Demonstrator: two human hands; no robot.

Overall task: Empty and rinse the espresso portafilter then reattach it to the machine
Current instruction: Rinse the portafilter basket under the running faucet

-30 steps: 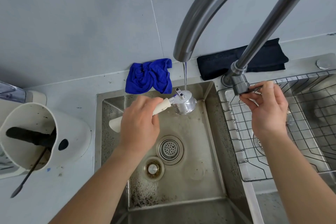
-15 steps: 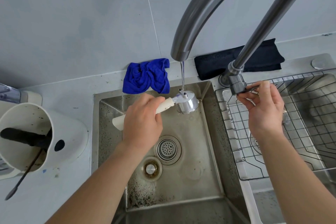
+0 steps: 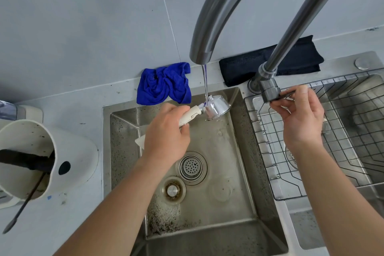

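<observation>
My left hand [image 3: 166, 131] grips the cream handle of the portafilter [image 3: 217, 107], whose shiny metal head hangs over the back of the sink [image 3: 232, 172]. A thin stream of water falls from the faucet spout [image 3: 200, 56] onto the head where it joins the handle. The head is tilted on its side, its mouth facing right. My right hand [image 3: 301, 116] pinches the dark faucet lever [image 3: 285, 95] at the tap's base. Coffee grounds speckle the sink's floor and walls.
A blue cloth [image 3: 164, 87] and a black cloth [image 3: 270, 62] lie behind the sink. A wire rack [image 3: 311, 141] fills the right basin. A white knock box [image 3: 41, 158] with a dark bar stands at left, a thin brush [image 3: 22, 208] leaning out of it.
The portafilter head has turned under the stream, from upright with its spouts on top to lying on its side. My right hand stays on the faucet lever.
</observation>
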